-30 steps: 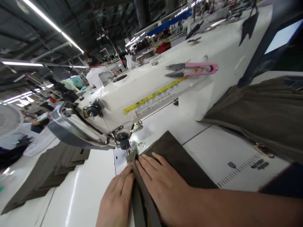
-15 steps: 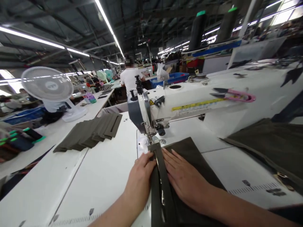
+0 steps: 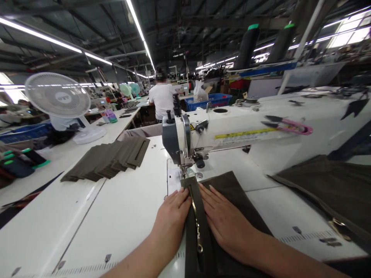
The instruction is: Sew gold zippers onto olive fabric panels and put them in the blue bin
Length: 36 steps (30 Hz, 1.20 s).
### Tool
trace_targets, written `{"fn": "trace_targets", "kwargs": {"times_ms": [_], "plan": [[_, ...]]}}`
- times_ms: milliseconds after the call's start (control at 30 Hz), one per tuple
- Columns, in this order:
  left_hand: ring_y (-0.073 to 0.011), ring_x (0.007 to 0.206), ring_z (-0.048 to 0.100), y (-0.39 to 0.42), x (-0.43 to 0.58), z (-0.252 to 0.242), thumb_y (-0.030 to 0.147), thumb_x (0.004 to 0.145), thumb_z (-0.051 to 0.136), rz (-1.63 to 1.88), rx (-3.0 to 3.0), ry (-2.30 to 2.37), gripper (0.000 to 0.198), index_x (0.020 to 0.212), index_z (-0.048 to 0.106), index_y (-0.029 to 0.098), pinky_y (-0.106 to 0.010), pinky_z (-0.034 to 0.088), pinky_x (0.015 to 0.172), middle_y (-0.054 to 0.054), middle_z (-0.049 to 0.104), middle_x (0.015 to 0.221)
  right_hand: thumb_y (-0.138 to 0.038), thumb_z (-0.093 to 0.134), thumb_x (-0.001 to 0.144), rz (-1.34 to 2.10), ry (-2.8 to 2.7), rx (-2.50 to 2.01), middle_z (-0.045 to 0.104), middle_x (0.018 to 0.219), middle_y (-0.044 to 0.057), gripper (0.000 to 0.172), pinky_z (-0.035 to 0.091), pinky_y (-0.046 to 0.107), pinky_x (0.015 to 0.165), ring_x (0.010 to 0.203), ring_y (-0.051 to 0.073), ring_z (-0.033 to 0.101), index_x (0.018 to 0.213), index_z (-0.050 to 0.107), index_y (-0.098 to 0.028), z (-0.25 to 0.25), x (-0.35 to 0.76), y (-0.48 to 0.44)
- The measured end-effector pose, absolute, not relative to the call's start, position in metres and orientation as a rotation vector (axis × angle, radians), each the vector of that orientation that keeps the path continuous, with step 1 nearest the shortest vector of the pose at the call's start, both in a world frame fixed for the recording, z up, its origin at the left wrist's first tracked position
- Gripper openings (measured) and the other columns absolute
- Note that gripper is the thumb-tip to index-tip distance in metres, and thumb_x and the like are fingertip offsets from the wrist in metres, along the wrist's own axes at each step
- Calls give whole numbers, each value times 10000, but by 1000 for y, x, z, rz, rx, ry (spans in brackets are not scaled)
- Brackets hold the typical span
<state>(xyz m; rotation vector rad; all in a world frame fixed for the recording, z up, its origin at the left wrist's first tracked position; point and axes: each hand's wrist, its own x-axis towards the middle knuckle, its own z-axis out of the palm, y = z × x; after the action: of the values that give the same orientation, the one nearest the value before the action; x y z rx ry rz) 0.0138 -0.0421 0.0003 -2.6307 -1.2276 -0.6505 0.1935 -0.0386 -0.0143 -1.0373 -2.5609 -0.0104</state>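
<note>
Between left grip [image 3: 171,213] and right grip [image 3: 224,216], both laid flat, lies the zippered strip [image 3: 196,221].

Over on the left we spot a white fan [image 3: 56,96], and further back, a white-shirted person [image 3: 162,99] near a blue crate [image 3: 204,104]!

The left hand [image 3: 172,211] and right hand [image 3: 227,220] are resting along 2 sides of a dark zippered strip [image 3: 190,231], its far end lying by the sewing machine [image 3: 239,112]'s presser foot [image 3: 184,172], while overlapping pieces [image 3: 107,159] are covering some tabletop [image 3: 124,216].
</note>
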Motion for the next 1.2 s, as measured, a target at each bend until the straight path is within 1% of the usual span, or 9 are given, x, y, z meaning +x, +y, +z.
{"fn": "trace_targets", "kwargs": {"times_ms": [200, 367, 500, 700, 867, 1033, 1200], "plan": [[-233, 990, 592, -22, 12, -3, 36, 831, 380, -654, -2593, -1222, 286, 986, 607, 115, -395, 525, 842, -139, 615, 1075, -90, 354, 830, -32, -2563, -1049, 386, 1352, 156, 486, 312, 454, 1031, 1283, 223, 292, 1315, 380, -67, -17, 187, -22], [-221, 932, 604, 3, 13, -10, 55, 838, 428, -770, -2555, -1263, 206, 903, 615, 112, -358, 540, 813, -117, 623, 1008, -76, 348, 819, -47, -2523, -1068, 432, 1322, 160, 482, 308, 458, 1032, 1275, 227, 309, 1297, 406, -61, -23, 185, -1], [-214, 917, 605, 9, 14, -13, 75, 868, 396, -828, -2550, -1197, 216, 895, 607, 109, -354, 547, 803, -113, 624, 971, -84, 339, 816, -68, -2567, -1075, 439, 1317, 159, 480, 311, 458, 1031, 1262, 233, 332, 1289, 419, -59, -24, 187, 3], [-219, 957, 600, 4, 12, -10, 95, 892, 340, -792, -2522, -1158, 266, 941, 601, 110, -348, 549, 808, -117, 621, 1007, -83, 328, 813, -92, -2586, -1066, 422, 1324, 175, 491, 328, 449, 1023, 1256, 237, 342, 1297, 404, -42, -20, 187, -2], [-228, 951, 600, 3, 14, -5, 86, 888, 332, -744, -2557, -1160, 278, 920, 607, 88, -363, 550, 803, -137, 622, 1001, -81, 327, 807, -67, -2548, -1086, 458, 1303, 152, 503, 319, 453, 1028, 1263, 221, 333, 1304, 402, -72, -20, 186, -2], [-229, 934, 605, 2, 15, -4, 71, 876, 347, -752, -2565, -1152, 258, 894, 604, 84, -372, 548, 803, -136, 627, 970, -79, 338, 808, -54, -2550, -1088, 429, 1325, 159, 496, 306, 446, 1038, 1270, 227, 320, 1299, 406, -60, -20, 186, -2], [-222, 965, 588, 2, 16, -12, 82, 878, 363, -762, -2566, -1194, 230, 912, 590, 93, -379, 531, 831, -126, 612, 997, -86, 330, 818, -51, -2556, -1092, 430, 1323, 166, 484, 306, 458, 1034, 1271, 228, 318, 1294, 408, -55, -20, 187, -2]]}}
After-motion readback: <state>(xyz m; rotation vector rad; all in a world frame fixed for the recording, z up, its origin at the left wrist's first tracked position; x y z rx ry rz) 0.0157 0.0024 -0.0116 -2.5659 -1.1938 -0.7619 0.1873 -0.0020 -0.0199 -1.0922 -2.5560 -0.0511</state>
